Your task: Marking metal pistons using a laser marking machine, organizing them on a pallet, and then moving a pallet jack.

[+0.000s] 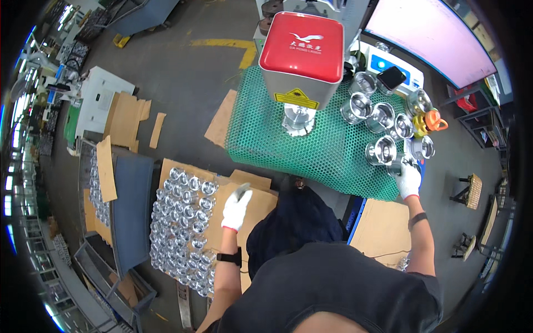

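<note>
My left hand (237, 211), in a white glove, is over a cardboard sheet (225, 198) beside rows of shiny metal cup-like parts (180, 222). Its fingers are closed around a small grey thing (242, 190), mostly hidden and too blurred to name. At the right edge of the green mesh mat (327, 161), my gloved right hand (410, 180) grips a metal cup-like part (395, 166). Several similar metal cups (381, 150) stand close beyond it. Another metal part (298, 119) sits under the red-topped grey machine head (302, 50).
A yellow bottle with an orange cap (426, 123) and a phone (391, 77) lie among the cups. Behind them are a white-and-blue control box (397, 66) and a monitor (433, 36). A grey bin (133, 208) stands at left; a cardboard-covered surface (383, 225) is at lower right.
</note>
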{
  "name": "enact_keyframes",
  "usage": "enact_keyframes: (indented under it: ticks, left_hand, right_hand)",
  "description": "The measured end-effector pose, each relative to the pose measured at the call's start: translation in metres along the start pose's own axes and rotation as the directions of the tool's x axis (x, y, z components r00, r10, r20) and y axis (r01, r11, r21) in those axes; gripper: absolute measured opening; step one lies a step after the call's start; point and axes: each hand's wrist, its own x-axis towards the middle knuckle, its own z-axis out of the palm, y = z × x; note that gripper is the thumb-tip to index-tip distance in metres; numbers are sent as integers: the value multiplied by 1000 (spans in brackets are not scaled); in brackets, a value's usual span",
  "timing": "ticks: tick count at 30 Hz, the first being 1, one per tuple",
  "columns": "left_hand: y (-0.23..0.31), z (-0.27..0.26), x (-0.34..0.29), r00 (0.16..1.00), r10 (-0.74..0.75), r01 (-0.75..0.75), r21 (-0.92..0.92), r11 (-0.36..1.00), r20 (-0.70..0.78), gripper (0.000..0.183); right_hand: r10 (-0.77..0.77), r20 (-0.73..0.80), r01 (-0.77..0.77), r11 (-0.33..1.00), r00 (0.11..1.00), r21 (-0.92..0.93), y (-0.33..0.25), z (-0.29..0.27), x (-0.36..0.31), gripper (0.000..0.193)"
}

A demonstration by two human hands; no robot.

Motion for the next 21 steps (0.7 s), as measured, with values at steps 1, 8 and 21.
enact_keyframes:
  ticks: [1, 8, 21]
  left_hand:
    - [10, 7, 5, 1000, -15, 15, 4, 1000, -7, 41]
    - [20, 20, -7, 993, -104, 109, -113, 988, 51, 41]
    - [35, -28, 0, 769, 424, 553, -831, -64, 479, 48]
  right_hand:
    - [-9, 14, 9, 1000, 1000, 4, -2, 2, -1, 28]
    - [263, -171, -231, 955, 950, 184, -76, 0, -54, 22]
    - [-685, 206, -584, -380, 699, 717, -364, -172, -36, 45]
